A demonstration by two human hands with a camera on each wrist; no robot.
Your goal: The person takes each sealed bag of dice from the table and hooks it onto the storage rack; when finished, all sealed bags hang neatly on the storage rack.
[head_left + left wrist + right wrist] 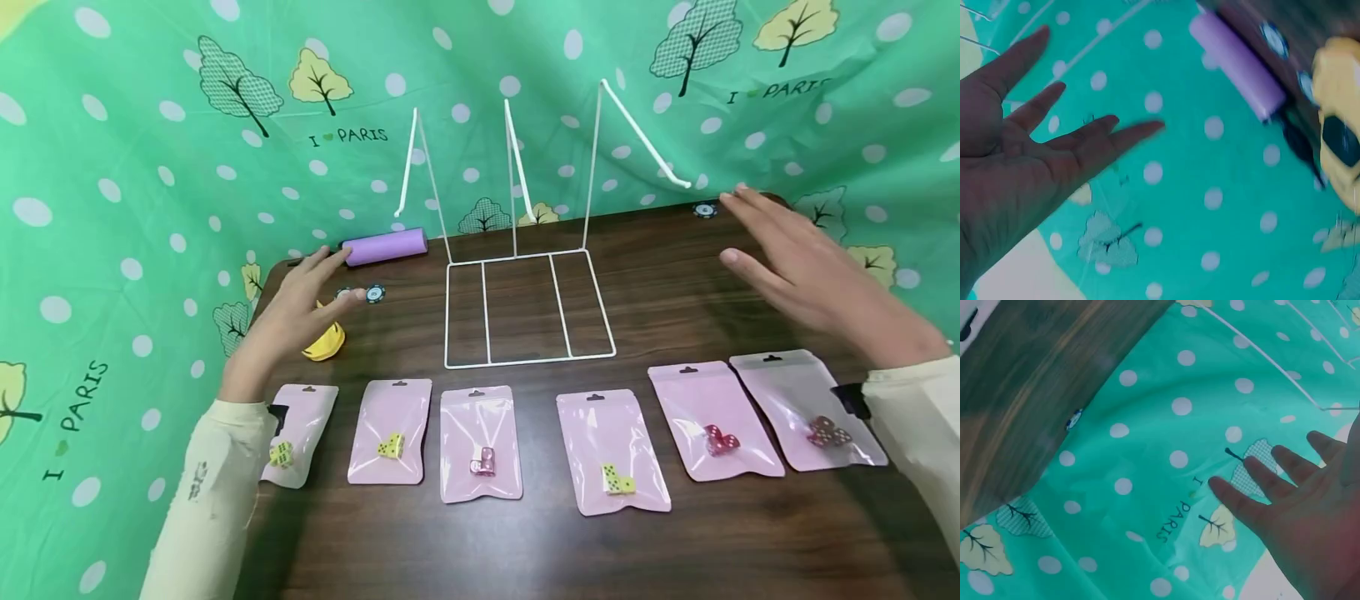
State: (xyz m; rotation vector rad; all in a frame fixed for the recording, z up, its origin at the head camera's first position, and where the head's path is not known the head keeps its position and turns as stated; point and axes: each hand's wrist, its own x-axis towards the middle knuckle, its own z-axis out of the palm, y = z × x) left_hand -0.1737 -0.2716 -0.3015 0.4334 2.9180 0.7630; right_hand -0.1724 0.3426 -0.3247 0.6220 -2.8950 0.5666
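My left hand point(291, 312) hovers with fingers spread over the table's left side, holding nothing. Beside it are a yellow object point(326, 342) and a purple cylinder point(386, 247). On the right, my other hand point(806, 267) is raised, fingers extended, holding nothing, above a grey-looking pouch point(780, 392) with dark red dice point(828, 432). A white wire rack point(531, 363) with three upright arms stands between the hands. Along the front lie several pink pouches with clear fronts, among them one with yellow dice point(391, 447) and one with red dice point(722, 441).
Poker chips lie on the table, one point(375, 293) by the left hand and another point(705, 210) near the back right edge. A green polka-dot curtain point(465, 50) hangs behind and beside the dark wooden table point(450, 550). The rack's arms jut forward above its base.
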